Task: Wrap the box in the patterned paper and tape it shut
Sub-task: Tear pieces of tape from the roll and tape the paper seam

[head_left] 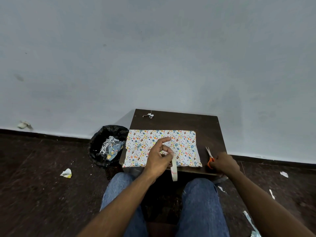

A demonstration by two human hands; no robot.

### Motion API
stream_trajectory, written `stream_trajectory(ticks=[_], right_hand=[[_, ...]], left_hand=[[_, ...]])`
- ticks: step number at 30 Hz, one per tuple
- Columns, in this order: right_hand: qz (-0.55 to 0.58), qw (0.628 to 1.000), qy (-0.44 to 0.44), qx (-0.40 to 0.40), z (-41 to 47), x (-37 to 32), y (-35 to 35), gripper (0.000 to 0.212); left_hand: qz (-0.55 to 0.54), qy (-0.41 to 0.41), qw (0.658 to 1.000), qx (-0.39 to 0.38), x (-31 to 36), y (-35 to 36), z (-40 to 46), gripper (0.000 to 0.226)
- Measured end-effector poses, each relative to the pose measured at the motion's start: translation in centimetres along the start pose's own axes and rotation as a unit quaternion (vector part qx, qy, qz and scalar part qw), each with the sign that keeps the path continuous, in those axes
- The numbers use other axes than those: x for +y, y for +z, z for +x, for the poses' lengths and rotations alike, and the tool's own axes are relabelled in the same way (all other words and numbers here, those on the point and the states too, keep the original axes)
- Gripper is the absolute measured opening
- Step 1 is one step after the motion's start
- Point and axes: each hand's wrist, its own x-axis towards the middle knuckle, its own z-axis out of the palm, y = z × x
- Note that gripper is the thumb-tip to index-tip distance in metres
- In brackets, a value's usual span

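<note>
The patterned paper [184, 146], white with small coloured shapes, lies over the box on the dark table [196, 122]; the box itself is hidden under it. My left hand [159, 158] hovers above the paper's near edge and holds a roll of pale tape [174, 170] that hangs down edge-on toward my lap. My right hand [224, 162] rests at the table's right front and grips the orange handles of the scissors [210, 157], whose blades point away from me.
A black bin [107, 146] with paper scraps stands left of the table. A crumpled scrap [149, 115] lies at the table's far edge. Paper bits litter the dark floor on both sides. My knees in jeans sit below the table's front edge.
</note>
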Motion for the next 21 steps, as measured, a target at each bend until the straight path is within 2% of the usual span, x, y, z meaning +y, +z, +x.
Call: stream_trajectory(ticks=[4,7,9,11,12,14,16,21], right_hand=[[0.03,0.999,-0.01,-0.016,0.1,-0.4,0.3,0.016],[0.077,0.987,-0.139,0.005,0.1,-1.2,0.0,0.017],[0.166,0.956,-0.235,-0.057,-1.1,-2.7,-0.5,0.017],[0.259,0.911,-0.276,-0.164,-2.8,-4.5,-1.2,0.016],[0.282,0.892,-0.284,-0.208,-3.4,-5.4,-1.4,0.019],[0.271,0.88,-0.3,-0.248,-4.3,-7.0,-1.3,0.027],[0.247,0.886,-0.329,-0.212,-4.7,-8.1,-0.9,0.03],[0.288,0.878,-0.361,-0.122,-5.1,-8.7,0.7,0.041]], left_hand=[[-0.004,-0.014,1.0,-0.007,0.0,0.1,-0.1,0.054],[-0.024,-0.028,0.999,-0.016,0.2,0.3,0.1,0.054],[-0.041,-0.037,0.998,-0.021,0.3,0.5,0.3,0.056],[-0.058,-0.038,0.997,-0.02,0.5,0.9,0.4,0.059],[-0.067,-0.034,0.997,-0.016,0.6,1.1,0.4,0.061],[-0.081,-0.021,0.996,-0.007,0.7,1.3,0.4,0.064],[-0.101,-0.009,0.995,0.004,0.8,1.3,0.5,0.066],[-0.095,0.021,0.995,0.037,0.7,0.6,0.5,0.074]])
